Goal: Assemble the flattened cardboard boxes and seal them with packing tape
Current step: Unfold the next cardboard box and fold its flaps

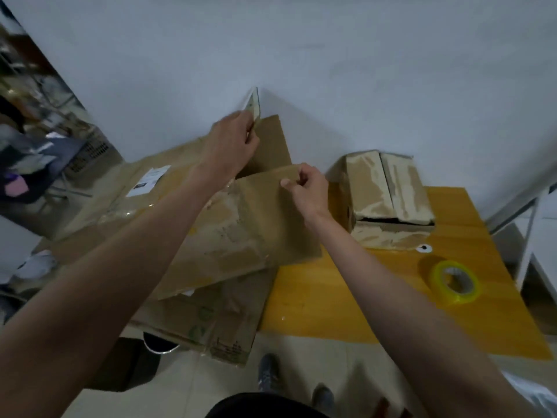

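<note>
Flattened cardboard box [241, 224] raised off the stack on the tabletop [346, 297], left hand [232, 140] in a pinching grip on its far flap, right hand [307, 188] pinching the near edge; the worn, tape-scarred flaps could tear if pulled apart unevenly.

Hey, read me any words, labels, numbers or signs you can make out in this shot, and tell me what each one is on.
No text here is sharp enough to quote.
White label on the flattened cardboard at left: dark print, too blurred to read.
Green round marks on the lower flattened box: symbols, not legible.
Dark printed block near that box's bottom edge: too small to read.
Tape roll and assembled box: no visible text.
</note>
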